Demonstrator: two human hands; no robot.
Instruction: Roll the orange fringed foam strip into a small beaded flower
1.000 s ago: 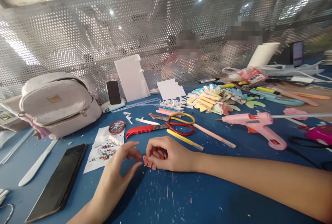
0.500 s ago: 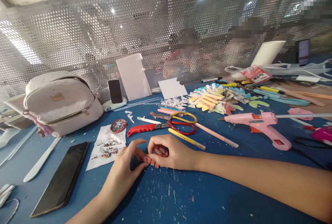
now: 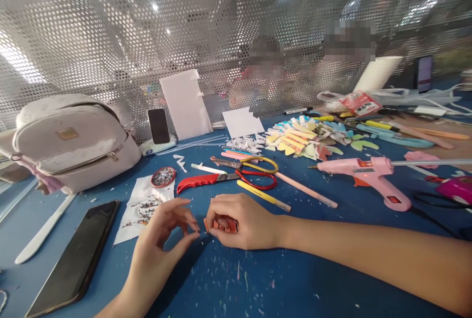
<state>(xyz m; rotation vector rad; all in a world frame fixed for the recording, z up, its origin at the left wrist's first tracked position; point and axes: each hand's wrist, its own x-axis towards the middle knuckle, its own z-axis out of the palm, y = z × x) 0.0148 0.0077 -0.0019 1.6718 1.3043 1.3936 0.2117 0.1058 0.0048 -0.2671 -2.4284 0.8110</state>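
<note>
Toward the near edge of the blue table point(image 3: 280, 278), about midway along, there's a little orange-red piece point(image 3: 231, 226) tucked in the person's right hand point(image 3: 241, 222), fingers curled down around it so only bits peek out. That hand's closed on it, pretty snugly by the look of it. The left hand point(image 3: 164, 234) is just beside it, not touching, with thumb and fingertips almost meeting; can't tell if anything tiny is pinched in there. Just past the right hand lies a yellow stick point(image 3: 263, 195), then scissors point(image 3: 258, 173) with one yellow loop and one red. Beyond the left hand is a white paper sheet point(image 3: 125, 227) scattered with small dark bits, and a round red-rimmed dish point(image 3: 163, 177) touching its far end. Toward the near left corner you've got a big dark phone point(image 3: 77, 256) lying flat and a white plastic knife point(image 3: 44, 229). Over on the right side sits a pink glue gun point(image 3: 363, 170), nozzle aimed left. Nearer the far edge: a heap of cut paper pieces point(image 3: 295, 138), and a pale backpack point(image 3: 73, 146) by the far left corner.
</note>
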